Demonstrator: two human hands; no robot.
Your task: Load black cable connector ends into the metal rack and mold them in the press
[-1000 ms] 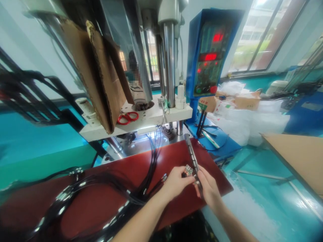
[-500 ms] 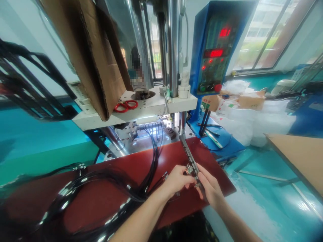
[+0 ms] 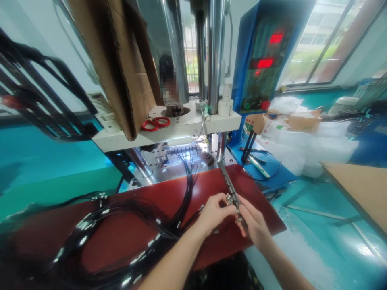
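A long, narrow slotted metal bar point(image 3: 229, 182) slants over the near right part of the red-brown board. My right hand point(image 3: 255, 219) is closed around its lower end, thumb along the side. Against the bar's left side, my left hand point(image 3: 216, 211) pinches small metal connector pieces point(image 3: 229, 198); their exact kind is too small to make out. Black cables point(image 3: 186, 189) with metal ends run from the lit fixture point(image 3: 183, 153) in the press down to the board, left of my left hand. A large bundle of black cables point(image 3: 133, 213) curves across the board's left side.
Red-handled scissors point(image 3: 155, 124) lie on the white press plate point(image 3: 193, 125) beside a cardboard box point(image 3: 121, 72). A blue control box point(image 3: 261, 60) with red displays stands to the right. Tools point(image 3: 258, 166) rest on a blue shelf. A tan tabletop point(image 3: 359, 189) is at far right.
The view has shifted slightly, so the scene sits a little further right. My left thumb and fingers have moved slightly against the bar; my right hand keeps its grip.
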